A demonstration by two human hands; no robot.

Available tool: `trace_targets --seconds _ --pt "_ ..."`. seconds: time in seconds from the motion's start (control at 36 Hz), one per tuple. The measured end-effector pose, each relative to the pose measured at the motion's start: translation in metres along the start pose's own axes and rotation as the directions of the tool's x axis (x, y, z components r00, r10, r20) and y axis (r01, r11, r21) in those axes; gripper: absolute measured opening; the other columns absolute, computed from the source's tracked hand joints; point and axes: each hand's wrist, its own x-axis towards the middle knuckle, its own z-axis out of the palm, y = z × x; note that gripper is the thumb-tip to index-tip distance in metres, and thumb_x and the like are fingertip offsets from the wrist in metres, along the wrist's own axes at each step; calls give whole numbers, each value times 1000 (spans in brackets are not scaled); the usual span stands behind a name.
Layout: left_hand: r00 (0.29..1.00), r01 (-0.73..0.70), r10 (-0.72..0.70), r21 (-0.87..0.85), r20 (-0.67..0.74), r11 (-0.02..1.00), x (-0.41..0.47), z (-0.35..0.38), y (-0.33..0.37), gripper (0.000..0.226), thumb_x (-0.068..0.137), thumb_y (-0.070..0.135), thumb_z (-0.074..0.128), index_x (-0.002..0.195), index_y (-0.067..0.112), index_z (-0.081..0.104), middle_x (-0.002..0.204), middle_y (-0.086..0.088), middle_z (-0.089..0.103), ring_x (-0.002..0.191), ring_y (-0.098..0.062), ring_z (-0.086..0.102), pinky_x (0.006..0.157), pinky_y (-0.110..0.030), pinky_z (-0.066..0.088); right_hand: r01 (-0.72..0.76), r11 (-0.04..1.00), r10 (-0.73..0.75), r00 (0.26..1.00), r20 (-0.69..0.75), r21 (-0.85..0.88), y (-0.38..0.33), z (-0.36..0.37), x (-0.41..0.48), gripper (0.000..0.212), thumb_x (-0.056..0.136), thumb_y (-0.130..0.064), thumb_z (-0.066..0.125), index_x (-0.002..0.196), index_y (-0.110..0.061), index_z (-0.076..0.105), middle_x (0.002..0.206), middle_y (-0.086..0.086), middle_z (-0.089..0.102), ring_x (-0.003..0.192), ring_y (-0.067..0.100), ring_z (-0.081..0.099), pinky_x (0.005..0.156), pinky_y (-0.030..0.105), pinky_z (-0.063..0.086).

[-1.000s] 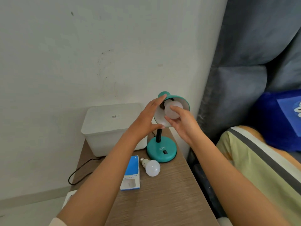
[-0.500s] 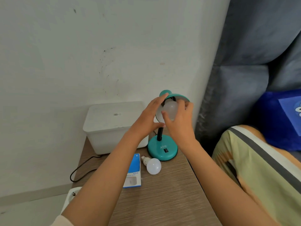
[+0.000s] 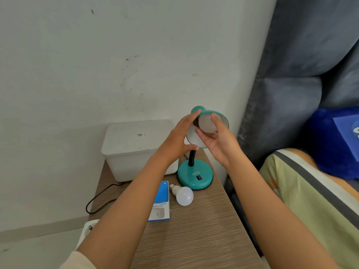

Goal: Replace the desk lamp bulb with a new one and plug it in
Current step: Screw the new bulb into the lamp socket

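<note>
A teal desk lamp stands on a round base (image 3: 194, 176) at the far end of a wooden table (image 3: 204, 230). Its shade (image 3: 223, 118) tilts toward me. My left hand (image 3: 180, 138) grips the shade's left rim, fingers on top and thumb below. A white bulb (image 3: 206, 123) sits in the shade's socket, and my right hand (image 3: 217, 140) holds it between fingertips and thumb. A second white bulb (image 3: 183, 195) lies loose on the table in front of the base, beside a blue and white bulb box (image 3: 160, 203).
A white lidded plastic bin (image 3: 136, 150) stands against the wall behind the lamp. A black cord (image 3: 99, 199) loops off the table's left edge toward a white power strip (image 3: 88, 228) on the floor. A grey headboard and bed with striped bedding (image 3: 310, 191) lie right.
My right hand has turned around the bulb in the shade, from cupping it over the front to holding it from below and the right. My left hand stays on the shade.
</note>
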Motion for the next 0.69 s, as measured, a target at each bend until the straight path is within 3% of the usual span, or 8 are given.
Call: trace_targets --seconds 0.08,0.17,0.25,0.42,0.47,0.61,0.69 --pt "1000 -1 1 2 5 1000 0 0 2 103 69 3 79 139 46 17 139 19 29 123 8 29 107 -22 32 128 922 -166 983 -75 -364 2 -1 4 35 93 -31 52 123 -14 49 128 8 52 108 18 57 89 30 53" --pt "1000 4 -4 4 7 1000 0 0 2 103 69 3 79 140 44 17 139 19 29 124 8 29 108 -22 31 234 702 -377 924 -72 -672 9 -4 4 44 96 -34 44 136 -15 40 127 4 51 98 13 56 94 40 52" --pt "1000 4 -4 19 10 1000 0 -1 2 104 68 4 80 144 39 18 139 19 29 126 6 29 109 -25 32 299 548 -467 884 11 -781 15 -7 3 44 96 -33 41 137 -18 40 126 3 53 114 22 54 98 46 48" --pt "1000 24 -24 11 10 1000 0 -1 2 103 69 4 79 146 36 19 146 11 31 128 3 29 109 -25 31 293 357 -437 892 119 -887 16 -12 6 59 82 -30 62 136 -17 40 132 10 49 119 24 49 101 43 44" --pt "1000 21 -21 10 11 1000 0 -1 2 103 69 4 79 146 37 18 145 12 31 127 3 30 108 -23 31 295 345 -452 884 117 -891 17 -12 6 57 82 -35 61 133 -17 43 130 9 51 118 24 51 101 43 45" --pt "1000 19 -19 -1 12 1000 -1 0 3 102 69 2 78 145 36 20 138 19 30 124 6 31 106 -19 32 228 587 -438 896 -69 -777 16 -6 2 56 90 -45 49 137 -17 35 116 -1 50 108 26 59 95 43 51" --pt "1000 22 -22 -2 13 1000 -1 0 3 102 69 4 79 146 36 20 138 19 30 124 6 30 106 -20 32 255 532 -462 887 -24 -808 19 -6 -1 60 88 -38 57 137 -15 32 119 0 50 108 18 55 92 34 48"
